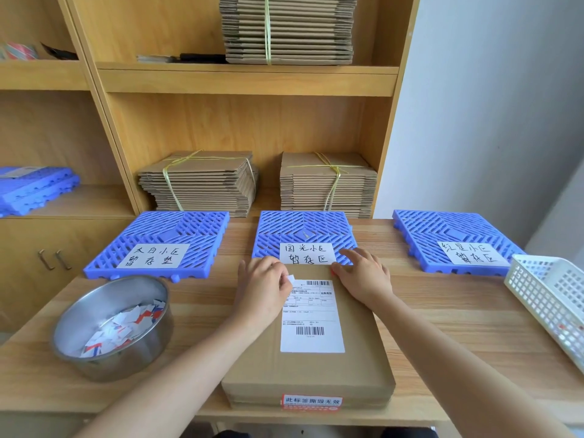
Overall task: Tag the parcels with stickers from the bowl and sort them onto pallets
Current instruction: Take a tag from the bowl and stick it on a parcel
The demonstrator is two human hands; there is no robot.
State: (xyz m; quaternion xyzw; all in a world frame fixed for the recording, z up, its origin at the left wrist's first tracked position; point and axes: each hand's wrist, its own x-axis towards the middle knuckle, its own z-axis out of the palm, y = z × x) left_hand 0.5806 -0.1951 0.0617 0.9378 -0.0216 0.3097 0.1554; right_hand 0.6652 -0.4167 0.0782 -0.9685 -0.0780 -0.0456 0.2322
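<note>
Tagging step: a small white sticker [291, 278] is pinched by the left hand [264, 289] over the flat brown cardboard parcel [316, 371] at frame centre, steadied under the flat-fingered right hand [363, 279]; pressing it on is judged next.

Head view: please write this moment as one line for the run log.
left hand: pinches small white sticker | right hand: rests on flat brown cardboard parcel | stage: tagging, parcel not yet on blue plastic pallet

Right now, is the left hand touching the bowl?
Apart. The head view shows bare table between bowl and left hand, which pinches a sticker over the parcel.
</note>
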